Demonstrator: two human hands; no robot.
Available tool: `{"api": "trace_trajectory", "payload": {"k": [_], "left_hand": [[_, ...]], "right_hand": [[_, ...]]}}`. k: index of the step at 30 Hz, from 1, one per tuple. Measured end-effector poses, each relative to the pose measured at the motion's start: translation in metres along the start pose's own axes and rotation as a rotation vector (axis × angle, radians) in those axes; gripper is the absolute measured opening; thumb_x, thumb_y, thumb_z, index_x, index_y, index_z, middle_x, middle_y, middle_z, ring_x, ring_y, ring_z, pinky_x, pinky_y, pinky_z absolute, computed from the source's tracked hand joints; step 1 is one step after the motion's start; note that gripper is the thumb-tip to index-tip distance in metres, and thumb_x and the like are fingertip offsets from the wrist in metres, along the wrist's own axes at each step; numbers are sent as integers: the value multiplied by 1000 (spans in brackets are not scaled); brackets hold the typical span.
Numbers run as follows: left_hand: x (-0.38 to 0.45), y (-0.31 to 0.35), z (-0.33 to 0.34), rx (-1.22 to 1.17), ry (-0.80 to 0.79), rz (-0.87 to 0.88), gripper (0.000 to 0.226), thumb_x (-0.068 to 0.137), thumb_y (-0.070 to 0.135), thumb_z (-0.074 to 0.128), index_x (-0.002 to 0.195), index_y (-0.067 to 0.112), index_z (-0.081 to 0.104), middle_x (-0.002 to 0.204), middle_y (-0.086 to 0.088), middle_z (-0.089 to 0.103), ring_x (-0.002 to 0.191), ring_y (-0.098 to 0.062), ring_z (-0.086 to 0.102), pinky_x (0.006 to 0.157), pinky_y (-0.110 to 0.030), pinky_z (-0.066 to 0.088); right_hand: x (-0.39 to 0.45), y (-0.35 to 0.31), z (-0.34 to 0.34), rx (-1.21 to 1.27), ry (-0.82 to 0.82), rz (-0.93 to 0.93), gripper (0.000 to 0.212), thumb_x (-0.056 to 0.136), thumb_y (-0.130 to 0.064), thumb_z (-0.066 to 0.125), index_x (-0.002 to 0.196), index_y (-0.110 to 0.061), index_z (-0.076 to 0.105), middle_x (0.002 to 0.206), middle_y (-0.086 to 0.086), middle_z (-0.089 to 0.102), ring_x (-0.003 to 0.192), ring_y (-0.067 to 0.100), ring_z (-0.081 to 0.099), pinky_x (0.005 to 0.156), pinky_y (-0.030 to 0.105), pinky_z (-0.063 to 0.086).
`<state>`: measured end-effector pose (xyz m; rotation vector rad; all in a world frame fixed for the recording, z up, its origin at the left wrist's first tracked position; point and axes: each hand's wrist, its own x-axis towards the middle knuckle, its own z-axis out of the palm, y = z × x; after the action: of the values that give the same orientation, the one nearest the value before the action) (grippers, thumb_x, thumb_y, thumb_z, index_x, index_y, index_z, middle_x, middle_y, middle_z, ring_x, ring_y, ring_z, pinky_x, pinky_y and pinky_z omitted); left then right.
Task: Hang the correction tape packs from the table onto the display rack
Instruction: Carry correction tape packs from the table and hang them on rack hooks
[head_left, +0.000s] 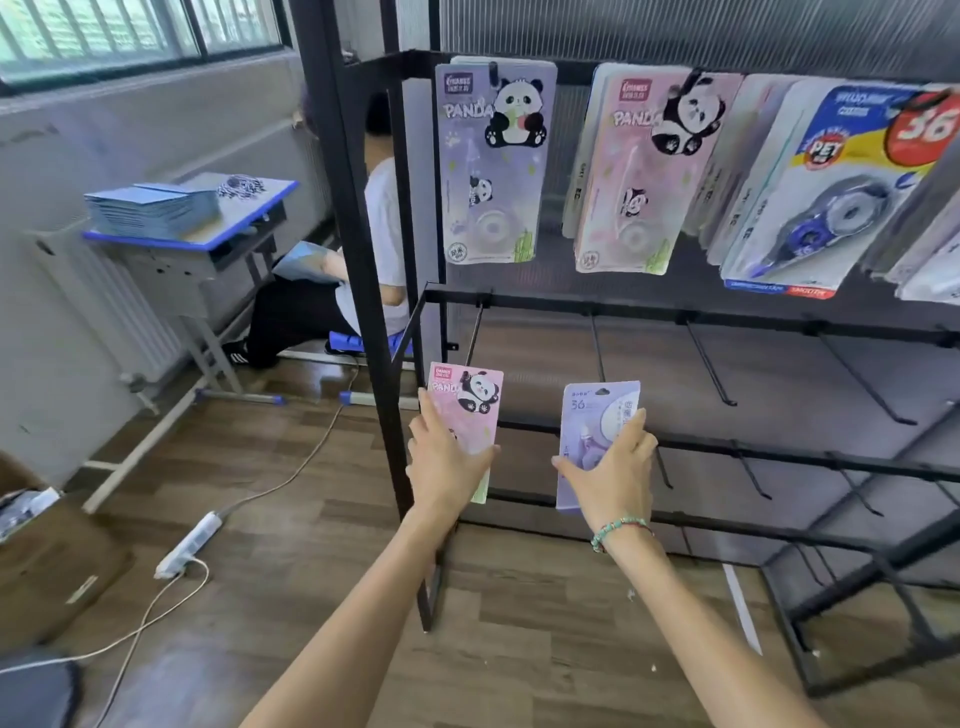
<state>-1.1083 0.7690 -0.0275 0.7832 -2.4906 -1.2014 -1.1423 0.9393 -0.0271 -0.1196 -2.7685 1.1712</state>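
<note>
My left hand grips a pink panda correction tape pack upright in front of the black display rack. My right hand holds a lilac correction tape pack beside it, thumb and fingers on its edges. Both packs sit below the rack's second bar, whose hooks are bare. On the top bar hang purple panda packs, pink panda packs and blue-and-yellow packs.
A person sits on the floor behind the rack's left post. A blue desk with stacked blue booklets stands at the left wall. A white power strip and cables lie on the wooden floor. A cardboard box sits at far left.
</note>
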Motion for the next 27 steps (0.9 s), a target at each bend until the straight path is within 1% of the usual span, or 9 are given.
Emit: {"api": "trace_trajectory", "payload": {"k": [6, 9, 12, 14, 17, 19, 21, 23, 27], "left_hand": [[16, 4, 12, -30, -6, -8, 118, 72, 32, 82, 153, 11, -2, 141, -18, 34, 126, -37, 41, 99, -51, 42], [30, 6, 18, -42, -18, -21, 117, 73, 33, 81, 153, 11, -2, 143, -18, 32, 129, -36, 38, 102, -51, 40], [48, 10, 27, -53, 4, -16, 113, 71, 28, 82, 151, 13, 4, 141, -17, 34, 128, -36, 39, 101, -53, 41], [64, 12, 33, -65, 9, -6, 108, 72, 26, 83, 149, 15, 8, 139, -16, 34, 127, -35, 39, 99, -51, 44], [87, 13, 44, -31, 7, 47, 105, 72, 32, 81, 149, 16, 11, 142, -9, 27, 125, -33, 35, 99, -48, 43], [100, 13, 50, -15, 18, 73, 104, 72, 35, 80, 149, 17, 13, 142, -4, 26, 124, -29, 34, 98, -52, 44], [110, 15, 54, -25, 16, 65, 105, 73, 34, 81, 149, 17, 10, 140, -8, 28, 124, -30, 36, 98, -54, 44], [120, 20, 58, -32, 6, 35, 108, 74, 32, 81, 150, 17, 5, 138, -13, 31, 126, -33, 39, 100, -53, 43], [140, 30, 62, 21, -7, 17, 113, 74, 33, 81, 152, 12, 2, 141, -19, 32, 129, -38, 39, 101, -52, 41]], "right_hand": [[10, 5, 3, -51, 8, 27, 114, 70, -36, 82, 151, -12, 5, 130, 9, 32, 115, 26, 45, 69, 37, 47], [27, 1, 8, -64, -8, 29, 114, 72, -37, 81, 151, -9, 4, 130, 10, 33, 114, 26, 46, 71, 37, 47], [47, -3, 19, -63, -10, 24, 115, 71, -40, 81, 150, -8, 4, 129, 10, 33, 115, 26, 46, 71, 36, 49], [61, -6, 28, -58, 11, 35, 115, 70, -41, 81, 150, -8, 4, 129, 10, 33, 117, 26, 44, 74, 39, 52], [85, -9, 41, -84, 22, 48, 112, 73, -45, 78, 150, -10, 6, 130, 9, 31, 118, 24, 41, 75, 37, 53], [100, -11, 47, -85, 36, 46, 107, 73, -46, 77, 148, -10, 10, 130, 9, 32, 119, 23, 42, 73, 33, 49], [114, -13, 52, -73, 58, 50, 104, 72, -44, 79, 146, -11, 14, 129, 11, 36, 118, 24, 44, 74, 33, 47], [127, -16, 55, -85, 73, 55, 102, 71, -45, 79, 145, -11, 18, 129, 12, 38, 117, 26, 47, 80, 38, 50], [149, -24, 60, -122, 66, 60, 102, 71, -47, 79, 145, -10, 18, 131, 13, 40, 119, 29, 48, 85, 42, 50]]}}
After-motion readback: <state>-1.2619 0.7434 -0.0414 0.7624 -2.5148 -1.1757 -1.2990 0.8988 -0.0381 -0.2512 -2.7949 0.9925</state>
